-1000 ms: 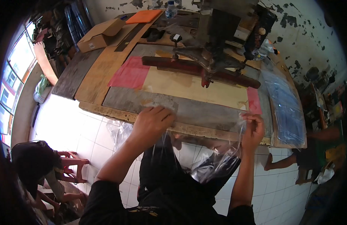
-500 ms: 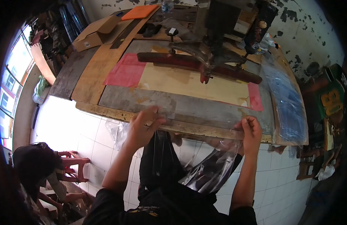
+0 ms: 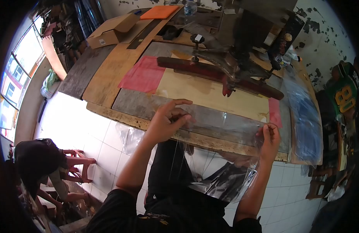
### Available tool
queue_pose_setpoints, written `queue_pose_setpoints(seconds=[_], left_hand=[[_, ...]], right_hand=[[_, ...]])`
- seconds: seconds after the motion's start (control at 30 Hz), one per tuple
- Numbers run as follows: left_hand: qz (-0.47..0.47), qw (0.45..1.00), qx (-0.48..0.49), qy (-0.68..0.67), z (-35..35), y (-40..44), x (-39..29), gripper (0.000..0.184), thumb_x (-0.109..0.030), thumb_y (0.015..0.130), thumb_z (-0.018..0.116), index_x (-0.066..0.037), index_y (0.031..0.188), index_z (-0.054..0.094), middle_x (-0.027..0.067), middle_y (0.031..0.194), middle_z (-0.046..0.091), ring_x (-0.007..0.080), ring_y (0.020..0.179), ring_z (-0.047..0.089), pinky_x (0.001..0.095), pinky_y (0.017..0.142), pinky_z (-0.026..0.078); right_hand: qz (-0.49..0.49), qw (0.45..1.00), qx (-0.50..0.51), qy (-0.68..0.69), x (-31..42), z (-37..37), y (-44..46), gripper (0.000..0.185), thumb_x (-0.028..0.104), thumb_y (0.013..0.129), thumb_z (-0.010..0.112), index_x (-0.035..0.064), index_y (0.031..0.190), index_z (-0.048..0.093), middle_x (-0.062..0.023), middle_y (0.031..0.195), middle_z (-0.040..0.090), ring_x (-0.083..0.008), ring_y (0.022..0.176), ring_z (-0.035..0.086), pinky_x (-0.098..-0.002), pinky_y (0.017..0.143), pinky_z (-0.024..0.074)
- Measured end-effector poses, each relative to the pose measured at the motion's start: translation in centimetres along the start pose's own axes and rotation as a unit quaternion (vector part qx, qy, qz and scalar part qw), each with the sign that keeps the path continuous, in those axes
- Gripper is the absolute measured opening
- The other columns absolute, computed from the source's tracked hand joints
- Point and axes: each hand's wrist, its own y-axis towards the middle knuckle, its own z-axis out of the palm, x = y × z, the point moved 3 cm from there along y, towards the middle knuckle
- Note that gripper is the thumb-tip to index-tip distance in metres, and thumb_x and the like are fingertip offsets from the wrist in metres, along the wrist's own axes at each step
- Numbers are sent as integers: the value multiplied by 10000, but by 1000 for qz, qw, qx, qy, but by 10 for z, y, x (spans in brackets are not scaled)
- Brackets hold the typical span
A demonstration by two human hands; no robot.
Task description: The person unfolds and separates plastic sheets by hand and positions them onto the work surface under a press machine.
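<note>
A clear plastic sheet [image 3: 222, 180] hangs over the table's front edge and down across the lap. My right hand [image 3: 269, 139] pinches its right side near the edge. Over the front of the grey plate [image 3: 140, 101], my left hand [image 3: 171, 120] has its thumb and index finger spread apart, next to the sheet's upper left part. Behind the hands, a cream sheet [image 3: 195, 86] with pink pieces [image 3: 142, 73] at both ends lies on the plate. The dark red bar [image 3: 218, 79] of a machine stands above it.
A cardboard box [image 3: 115, 30], an orange folder [image 3: 160, 12] and a bottle [image 3: 190, 7] are at the back. Stacked clear plastic [image 3: 303, 116] lies at the right. A person [image 3: 39, 167] crouches at lower left beside a red stool [image 3: 80, 165].
The left hand's thumb and index finger have spread wider. The plastic sheet is stretched flatter between the hands. The view has shifted, so the table appears farther right. A person at the right has changed position.
</note>
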Motion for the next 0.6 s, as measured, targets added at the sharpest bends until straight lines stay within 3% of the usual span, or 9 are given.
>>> queue_pose_setpoints(seconds=[0.3, 0.6], left_hand=[[14, 1000, 5, -15, 1, -1, 2, 440, -8, 1046, 643, 1, 1459, 490, 137, 1035, 790, 173, 1010, 754, 297, 877, 597], [8, 999, 5, -44, 1, -1, 5, 383, -42, 1071, 619, 5, 1439, 522, 123, 1011, 792, 144, 950, 737, 286, 858, 581]], right_hand=[[-2, 1000, -26, 17, 0, 0, -3, 183, 197, 1057, 681, 21, 1110, 675, -32, 905, 680, -109, 802, 612, -268, 765, 506], [-24, 1000, -5, 4, -4, -6, -1, 187, 144, 1026, 719, -4, 1136, 691, -46, 960, 703, -107, 861, 633, -260, 808, 512]])
